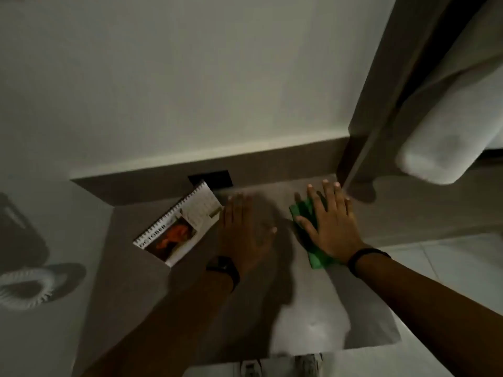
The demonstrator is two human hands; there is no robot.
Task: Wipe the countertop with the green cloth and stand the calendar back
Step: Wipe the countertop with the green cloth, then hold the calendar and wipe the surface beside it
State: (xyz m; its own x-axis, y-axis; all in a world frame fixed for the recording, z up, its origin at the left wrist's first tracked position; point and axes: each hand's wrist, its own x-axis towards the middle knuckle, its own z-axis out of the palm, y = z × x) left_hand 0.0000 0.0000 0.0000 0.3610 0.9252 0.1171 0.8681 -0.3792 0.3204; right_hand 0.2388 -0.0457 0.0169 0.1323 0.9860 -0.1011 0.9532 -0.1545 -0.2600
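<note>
Two flat hands: right hand (330, 221) on green cloth (313, 240) (calendar (179, 224) leftward).

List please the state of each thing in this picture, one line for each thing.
Calendar: lying tilted on the countertop, not standing, October page showing.
Green cloth: flat on the countertop, pressed under the right hand.
Right hand: open, fingers spread, palm down on the cloth.
Left hand: open, flat on the countertop, beside the calendar's edge.
Countertop: partly shadowed by the arms.
Black wall plate: behind the calendar, partly hidden.
</note>
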